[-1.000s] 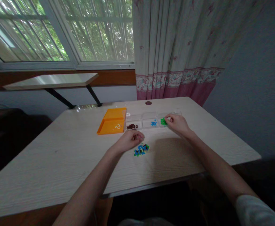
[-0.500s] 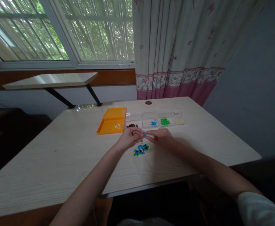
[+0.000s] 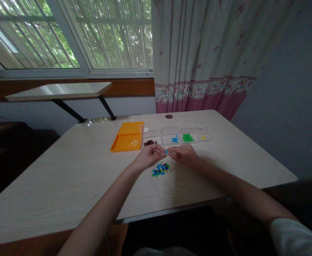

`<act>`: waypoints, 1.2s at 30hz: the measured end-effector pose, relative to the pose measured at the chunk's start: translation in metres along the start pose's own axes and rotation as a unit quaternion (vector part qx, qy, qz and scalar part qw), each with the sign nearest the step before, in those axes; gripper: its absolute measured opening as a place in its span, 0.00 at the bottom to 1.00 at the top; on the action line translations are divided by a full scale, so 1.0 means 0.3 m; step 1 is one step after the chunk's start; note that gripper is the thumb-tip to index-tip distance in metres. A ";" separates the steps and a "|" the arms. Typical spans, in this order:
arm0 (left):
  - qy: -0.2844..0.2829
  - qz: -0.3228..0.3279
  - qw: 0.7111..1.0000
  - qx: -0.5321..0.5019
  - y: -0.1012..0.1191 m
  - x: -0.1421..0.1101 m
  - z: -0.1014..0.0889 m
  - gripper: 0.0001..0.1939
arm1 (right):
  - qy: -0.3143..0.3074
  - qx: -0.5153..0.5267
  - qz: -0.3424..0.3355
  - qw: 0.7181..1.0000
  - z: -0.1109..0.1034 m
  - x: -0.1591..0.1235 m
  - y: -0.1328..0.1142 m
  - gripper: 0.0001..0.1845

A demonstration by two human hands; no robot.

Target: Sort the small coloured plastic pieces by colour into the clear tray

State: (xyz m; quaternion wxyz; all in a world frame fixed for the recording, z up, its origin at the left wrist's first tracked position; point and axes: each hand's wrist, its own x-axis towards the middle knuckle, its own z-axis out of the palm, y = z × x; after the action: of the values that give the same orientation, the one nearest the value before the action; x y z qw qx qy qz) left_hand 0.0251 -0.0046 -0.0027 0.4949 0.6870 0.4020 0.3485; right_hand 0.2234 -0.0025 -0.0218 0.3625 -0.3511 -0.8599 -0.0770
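Barred window (image 3: 113, 39) beside floral curtain (image 3: 195, 46)

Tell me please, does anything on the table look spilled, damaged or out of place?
Only the mixed pile of small coloured pieces stands out: it lies loose on the table, whereas pieces in the clear boxes look sorted by colour. It may be intentional. No damage is visible.

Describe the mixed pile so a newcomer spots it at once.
Start at the pale desk and find the left hand. On the desktop just nearer the viewer lies the loose pile. It mixes blue, green, yellow and dark pieces, unlike the clear trays' single-colour batches.
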 end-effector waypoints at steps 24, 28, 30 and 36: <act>-0.102 0.108 0.908 0.391 0.004 -0.024 -0.046 0.09 | 0.031 -0.048 0.160 0.986 -0.091 0.027 0.115 0.17; -0.092 0.113 0.910 0.387 0.003 -0.024 -0.049 0.08 | -0.009 -0.052 0.205 0.977 -0.074 0.020 0.130 0.15; -0.091 0.117 0.909 0.390 0.004 -0.024 -0.050 0.09 | -0.031 -0.057 0.218 0.974 -0.067 0.020 0.133 0.15; -0.087 0.112 0.897 0.419 0.009 -0.028 -0.052 0.09 | -0.071 -0.082 0.231 0.967 -0.062 0.027 0.129 0.15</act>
State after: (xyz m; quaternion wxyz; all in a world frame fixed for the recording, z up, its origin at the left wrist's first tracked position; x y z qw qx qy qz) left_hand 0.0083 -0.0065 0.0033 0.1521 0.8988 0.3867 0.1395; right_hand 0.2557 0.0235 -0.0076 0.2783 -0.5733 -0.7698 -0.0368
